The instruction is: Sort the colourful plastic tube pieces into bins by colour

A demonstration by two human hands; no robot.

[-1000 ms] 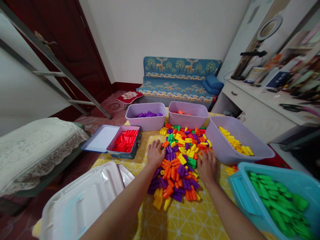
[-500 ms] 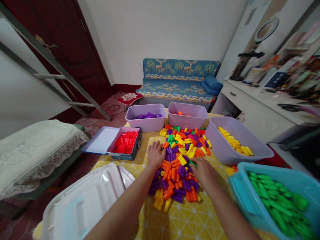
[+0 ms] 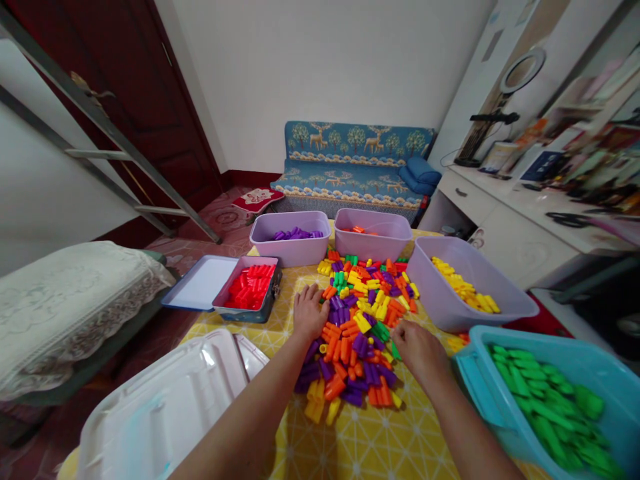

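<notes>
A mixed heap of plastic toy pieces (image 3: pixel 345 350) in orange, purple, yellow and green covers the middle of the table. My left hand (image 3: pixel 310 312) rests at the heap's left edge, fingers stretched out and holding nothing. On the right side, my right hand (image 3: pixel 419 343) has its fingers curled, with a green plastic piece (image 3: pixel 396 351) showing at the fingertips. Other green pieces (image 3: pixel 381 331) lie in the heap just left of that hand. The palm side of the right hand is hidden.
Purple pieces lie in a lilac bin (image 3: pixel 290 252), a few orange ones in another bin (image 3: pixel 373 248), yellow in a third (image 3: pixel 425 300). Green pieces fill a turquoise bin (image 3: pixel 483 393). A tin (image 3: pixel 250 313) holds red pieces. A white lid (image 3: pixel 165 407) lies front left.
My right hand has drawn back slightly to the right, its fingers more curled, with a green piece at the fingertips. The left hand stays by the heap.
</notes>
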